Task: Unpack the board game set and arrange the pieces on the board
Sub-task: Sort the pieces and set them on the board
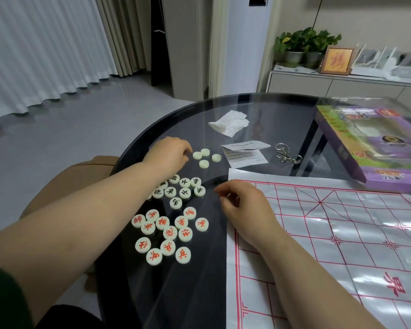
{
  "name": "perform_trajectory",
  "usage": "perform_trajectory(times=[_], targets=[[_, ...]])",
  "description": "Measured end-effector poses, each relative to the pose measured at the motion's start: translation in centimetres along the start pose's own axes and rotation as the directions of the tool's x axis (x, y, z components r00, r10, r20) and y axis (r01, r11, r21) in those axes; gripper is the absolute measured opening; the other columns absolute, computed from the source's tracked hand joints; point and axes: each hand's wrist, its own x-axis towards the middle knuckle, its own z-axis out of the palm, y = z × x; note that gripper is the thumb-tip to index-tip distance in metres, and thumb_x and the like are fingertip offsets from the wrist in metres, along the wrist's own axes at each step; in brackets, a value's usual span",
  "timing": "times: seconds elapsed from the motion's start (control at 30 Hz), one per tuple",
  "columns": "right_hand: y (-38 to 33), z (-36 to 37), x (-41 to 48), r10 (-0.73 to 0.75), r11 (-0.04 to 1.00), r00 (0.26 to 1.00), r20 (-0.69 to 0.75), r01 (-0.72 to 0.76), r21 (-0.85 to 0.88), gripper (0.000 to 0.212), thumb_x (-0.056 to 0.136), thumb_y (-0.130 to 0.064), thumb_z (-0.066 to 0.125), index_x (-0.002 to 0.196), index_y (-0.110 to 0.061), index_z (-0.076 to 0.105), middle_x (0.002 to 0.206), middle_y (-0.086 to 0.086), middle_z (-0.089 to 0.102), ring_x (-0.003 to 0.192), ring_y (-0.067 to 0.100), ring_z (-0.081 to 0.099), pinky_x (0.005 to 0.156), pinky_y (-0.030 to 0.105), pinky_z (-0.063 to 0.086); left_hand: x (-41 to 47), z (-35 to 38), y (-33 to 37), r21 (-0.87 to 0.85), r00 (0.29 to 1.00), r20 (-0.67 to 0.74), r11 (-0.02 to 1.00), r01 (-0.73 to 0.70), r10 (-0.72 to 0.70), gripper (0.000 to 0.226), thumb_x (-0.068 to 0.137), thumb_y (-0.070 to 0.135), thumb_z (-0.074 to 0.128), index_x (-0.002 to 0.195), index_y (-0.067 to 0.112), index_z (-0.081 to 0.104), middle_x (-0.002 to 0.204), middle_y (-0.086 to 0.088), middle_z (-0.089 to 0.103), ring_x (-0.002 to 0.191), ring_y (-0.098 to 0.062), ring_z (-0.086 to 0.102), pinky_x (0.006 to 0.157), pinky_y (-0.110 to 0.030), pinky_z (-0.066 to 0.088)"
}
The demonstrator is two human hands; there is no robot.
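Board (342, 233) flat, long axis near-to-far; left hand (169, 155), right hand (240, 205): fingers curled, hold unclear

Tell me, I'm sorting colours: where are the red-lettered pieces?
Head view: the red-lettered pieces cluster on the glass table, left of the board, nearer than the black-lettered pieces.

The scene is taken in by a single wide-angle view, worn at head height and directed forward and down. The left hand (170, 153) and right hand (243, 205) are caught close, mid-frame; beyond them the round glass table (294, 108) and the room are included.
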Motion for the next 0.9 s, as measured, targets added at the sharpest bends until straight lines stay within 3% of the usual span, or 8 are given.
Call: perform_trajectory(times=[0.2,0.37,0.43,0.5,0.53,0.63,0.7,0.9], targets=[[-1.1,-0.1,0.8,0.123,0.992,0.992,0.039,-0.123,-0.014,0.025,0.087,-0.006,0.05,0.108,-0.01,0.062,0.093,-0.002,0.057,0.073,0.007,0.046,0.061,0.011,0.032,-1.0,-0.5,-1.9,-0.303,0.996,-0.067,0.952,0.032,-0.055,0.031,0.09,0.004,0.046,0.12,0.007,0.056,0.112,-0.011,0.064,0.102,-0.021,0.059,0.087,-0.024,0.042],[-2.1,-1.6,3.7,0.285,0.958,0.943,0.17,-0.284,-0.028,0.025,0.086,-0.007,0.053,0.109,-0.008,0.062,0.087,-0.001,0.056,0.077,0.011,0.049,0.053,0.012,0.036,-1.4,-1.1,-3.5,-0.678,0.986,0.068,0.718,0.156,-0.151,0.03,0.088,-0.007,0.047,0.115,0.003,0.056,0.088,-0.001,0.064,0.074,-0.01,0.058,0.06,-0.008,0.05],[-2.5,-1.6,4.5,0.31,0.951,0.929,0.204,-0.299,-0.08,0.026,0.085,-0.007,0.054,0.11,-0.004,0.061,0.086,0.003,0.059,0.068,0.015,0.051,0.056,0.017,0.036,-2.1,-1.8,-3.7,-0.756,0.979,0.09,0.627,0.187,-0.184,0.027,0.087,-0.007,0.049,0.106,0.009,0.058,0.085,0.003,0.063,0.072,-0.007,0.058,0.063,-0.014,0.053],[-2.9,-1.1,5.4,0.296,0.949,0.937,0.187,-0.267,-0.166,0.026,0.086,-0.007,0.051,0.11,0.0,0.06,0.101,0.015,0.064,0.073,0.027,0.055,0.059,0.022,0.036,-3.3,-2.4,-3.8,-0.802,0.968,0.074,0.563,0.2,-0.239,0.028,0.086,-0.007,0.05,0.105,0.012,0.059,0.086,0.003,0.064,0.072,-0.01,0.06,0.077,-0.031,0.053],[-3.0,-0.7,5.9,0.279,0.948,0.948,0.15,-0.247,-0.203,0.026,0.088,-0.008,0.05,0.11,-0.001,0.06,0.109,0.016,0.063,0.079,0.026,0.054,0.062,0.022,0.035,-4.2,-2.7,-3.7,-0.818,0.964,0.055,0.542,0.194,-0.261,0.029,0.085,-0.007,0.05,0.103,0.012,0.061,0.084,0.005,0.064,0.072,-0.009,0.06,0.078,-0.03,0.052],[-3.3,0.6,7.2,0.168,0.94,0.983,0.067,-0.14,-0.31,0.03,0.091,-0.016,0.049,0.12,-0.013,0.056,0.121,0.006,0.057,0.101,0.021,0.053,0.071,0.02,0.032,-7.9,-3.6,-3.2,-0.86,0.962,0.005,0.489,0.144,-0.275,0.03,0.081,-0.007,0.056,0.089,0.021,0.063,0.083,0.007,0.065,0.068,0.002,0.062,0.067,-0.009,0.051],[-3.0,1.7,7.9,0.09,0.91,0.991,0.103,-0.04,-0.412,0.034,0.091,-0.016,0.046,0.125,-0.014,0.052,0.126,0.007,0.051,0.115,0.025,0.048,0.085,0.024,0.034,-10.6,-3.7,-2.7,-0.871,0.965,0.011,0.471,0.138,-0.263,0.03,0.079,-0.005,0.059,0.087,0.023,0.064,0.082,0.01,0.068,0.068,0.009,0.062,0.06,-0.002,0.046],[-2.6,2.8,8.9,0.004,0.78,0.99,0.143,0.086,-0.62,0.031,0.092,-0.006,0.039,0.114,-0.005,0.06,0.116,0.015,0.054,0.107,0.033,0.051,0.084,0.034,0.039,-15.1,-2.6,-2.5,-0.874,0.966,0.152,0.427,0.23,-0.209,0.031,0.074,0.004,0.068,0.078,0.035,0.063,0.073,0.015,0.071,0.069,0.002,0.065,0.068,-0.013,0.047]])
